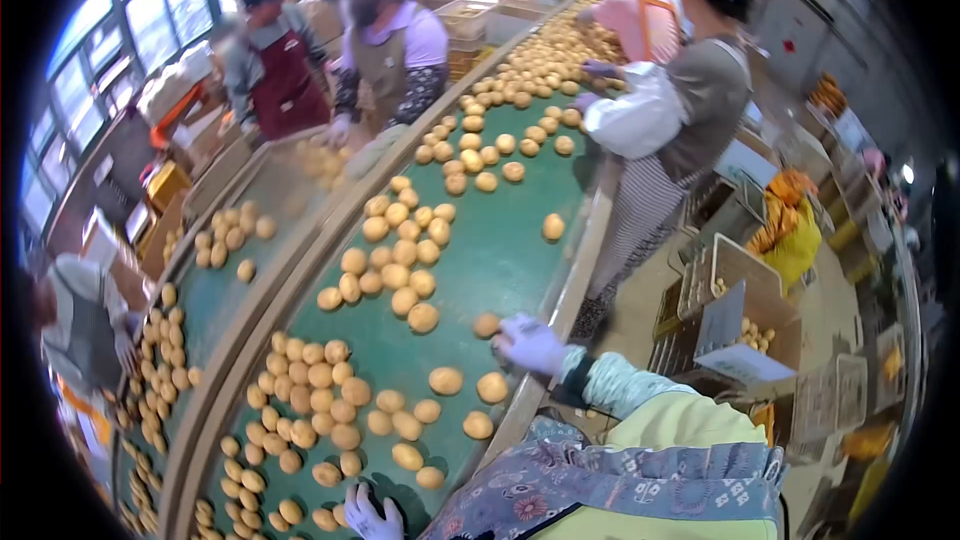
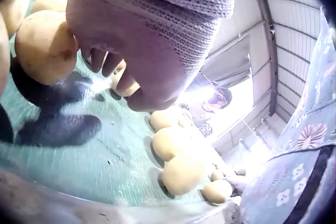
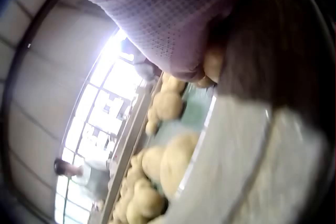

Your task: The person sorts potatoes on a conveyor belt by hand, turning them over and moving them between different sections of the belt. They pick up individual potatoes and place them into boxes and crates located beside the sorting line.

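Gloved hands (image 1: 372, 518) among unlabelled potatoes (image 1: 491, 387) on green belt (image 1: 500, 260)

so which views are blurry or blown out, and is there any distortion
Head view: strong fisheye curve with black corners, fairly sharp green belt. Left wrist view: the gloved left hand is soft and close, with glare behind. Right wrist view: blurred throughout, windows blown out, the right hand out of focus.
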{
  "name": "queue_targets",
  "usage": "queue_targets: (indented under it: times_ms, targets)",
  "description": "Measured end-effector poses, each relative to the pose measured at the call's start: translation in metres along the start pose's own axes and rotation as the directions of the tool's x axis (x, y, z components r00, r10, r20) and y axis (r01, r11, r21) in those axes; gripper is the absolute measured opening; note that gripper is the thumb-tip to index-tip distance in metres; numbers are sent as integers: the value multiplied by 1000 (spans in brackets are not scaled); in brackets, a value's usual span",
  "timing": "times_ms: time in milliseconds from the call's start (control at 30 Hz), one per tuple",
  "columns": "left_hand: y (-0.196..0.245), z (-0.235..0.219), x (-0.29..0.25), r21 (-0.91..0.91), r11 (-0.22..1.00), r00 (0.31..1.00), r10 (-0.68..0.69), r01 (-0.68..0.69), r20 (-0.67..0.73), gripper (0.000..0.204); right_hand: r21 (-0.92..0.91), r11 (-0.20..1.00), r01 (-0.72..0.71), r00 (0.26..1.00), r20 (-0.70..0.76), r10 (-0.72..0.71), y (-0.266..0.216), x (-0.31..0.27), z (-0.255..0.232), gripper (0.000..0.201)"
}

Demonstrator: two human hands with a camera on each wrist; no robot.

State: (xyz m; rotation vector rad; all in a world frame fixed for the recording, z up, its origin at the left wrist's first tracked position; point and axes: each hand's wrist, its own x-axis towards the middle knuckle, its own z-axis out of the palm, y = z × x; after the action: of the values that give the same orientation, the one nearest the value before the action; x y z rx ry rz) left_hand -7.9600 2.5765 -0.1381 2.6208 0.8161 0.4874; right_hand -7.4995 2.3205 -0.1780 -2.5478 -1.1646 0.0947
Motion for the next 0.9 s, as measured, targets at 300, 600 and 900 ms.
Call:
queue_targets:
  times_ms: [300,600,900]
  targets:
    - [3,26,-21,-108,971,975,220,-215,41,62,440,879,183,972,54,-230,-158,-73,29,50]
    - [-25,9,-70,-133,953,956,284,-273,72,56,174,980,97,803,-595,26,-156,-110,41,51]
    - [-58,-3,-87,-199,886,883,448,-419,139,50,296,955,32,789,-594,158,-221,-141,46,51]
